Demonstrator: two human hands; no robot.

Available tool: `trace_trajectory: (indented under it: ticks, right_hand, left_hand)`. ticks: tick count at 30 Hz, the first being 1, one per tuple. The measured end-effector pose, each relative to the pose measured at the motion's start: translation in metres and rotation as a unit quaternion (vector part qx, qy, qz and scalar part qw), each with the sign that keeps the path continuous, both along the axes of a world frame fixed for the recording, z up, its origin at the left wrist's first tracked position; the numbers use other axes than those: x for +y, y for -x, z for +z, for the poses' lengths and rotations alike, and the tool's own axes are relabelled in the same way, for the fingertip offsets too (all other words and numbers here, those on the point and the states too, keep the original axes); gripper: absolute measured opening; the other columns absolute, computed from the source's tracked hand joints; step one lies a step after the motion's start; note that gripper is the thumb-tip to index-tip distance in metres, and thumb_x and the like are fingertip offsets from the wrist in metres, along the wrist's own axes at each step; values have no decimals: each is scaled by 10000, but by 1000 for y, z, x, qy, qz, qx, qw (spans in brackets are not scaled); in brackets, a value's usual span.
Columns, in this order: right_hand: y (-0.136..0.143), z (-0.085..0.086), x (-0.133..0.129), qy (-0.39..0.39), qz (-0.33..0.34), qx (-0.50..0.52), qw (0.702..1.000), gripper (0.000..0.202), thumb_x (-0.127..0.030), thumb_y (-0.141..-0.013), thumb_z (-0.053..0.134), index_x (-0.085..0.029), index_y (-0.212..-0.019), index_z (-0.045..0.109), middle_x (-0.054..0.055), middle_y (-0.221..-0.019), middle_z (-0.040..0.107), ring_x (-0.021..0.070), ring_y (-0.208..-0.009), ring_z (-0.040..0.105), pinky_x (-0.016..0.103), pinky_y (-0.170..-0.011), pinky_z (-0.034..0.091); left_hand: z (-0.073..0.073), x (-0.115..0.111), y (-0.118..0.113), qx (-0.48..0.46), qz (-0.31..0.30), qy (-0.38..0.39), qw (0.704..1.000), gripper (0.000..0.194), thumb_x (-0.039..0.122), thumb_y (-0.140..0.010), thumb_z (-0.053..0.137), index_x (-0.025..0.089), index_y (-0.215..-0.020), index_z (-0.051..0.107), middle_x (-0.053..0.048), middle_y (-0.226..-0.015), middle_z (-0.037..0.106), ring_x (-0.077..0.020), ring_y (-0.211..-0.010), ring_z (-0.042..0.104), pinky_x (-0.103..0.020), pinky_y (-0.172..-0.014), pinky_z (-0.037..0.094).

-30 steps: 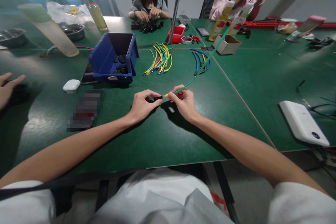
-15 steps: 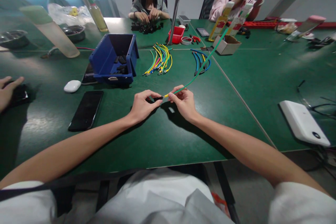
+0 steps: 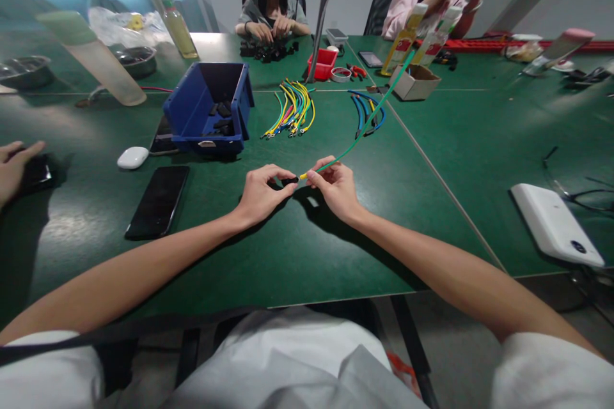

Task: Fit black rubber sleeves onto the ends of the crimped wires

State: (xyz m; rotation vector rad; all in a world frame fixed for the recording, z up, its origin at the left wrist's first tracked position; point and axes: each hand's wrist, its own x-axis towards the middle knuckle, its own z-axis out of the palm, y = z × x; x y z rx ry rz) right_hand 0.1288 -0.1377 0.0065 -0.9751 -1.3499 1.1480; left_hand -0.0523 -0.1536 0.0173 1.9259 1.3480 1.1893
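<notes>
At the centre of the frame, the left hand [image 3: 259, 193] pinches a small black piece [image 3: 290, 181] between thumb and fingers. Just beside it, the right hand [image 3: 338, 189] pinches a green cable [image 3: 354, 144] close behind its yellow end [image 3: 303, 176]; whether end and piece touch cannot be told. The cable arcs toward the upper right. By judgement, it is light and springy, its free length liable to swing or twist the tip; the sound hold is close behind the yellow end. The black piece looks light and perhaps slippery, best gripped by its sides; its softness cannot be confirmed. Beyond the hands, upper centre, lies a bundle of mostly yellow and green cables [image 3: 298, 105], with blue cables [image 3: 357, 116] to its right. A blue bin [image 3: 208, 144], upper left, contains black parts [image 3: 222, 126]. A dark phone [image 3: 157, 202] lies left of centre on the green table [image 3: 297, 262].
</notes>
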Motion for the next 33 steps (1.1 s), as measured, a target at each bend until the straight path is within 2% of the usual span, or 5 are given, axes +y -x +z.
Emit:
trace_trajectory:
  ticks: [33]
  right_hand:
    - [1,3,-1,9,7,8,1000,304,-432,-726,772,-206,-783,576,-24,-638,621,138,-592,629,267,-585,495]
  left_hand:
    - [2,-2,-1,16,1,-19,1000,95,268,-766,722,201,-829,747,-32,-822,732,-150,-708,630,-280,-651,482]
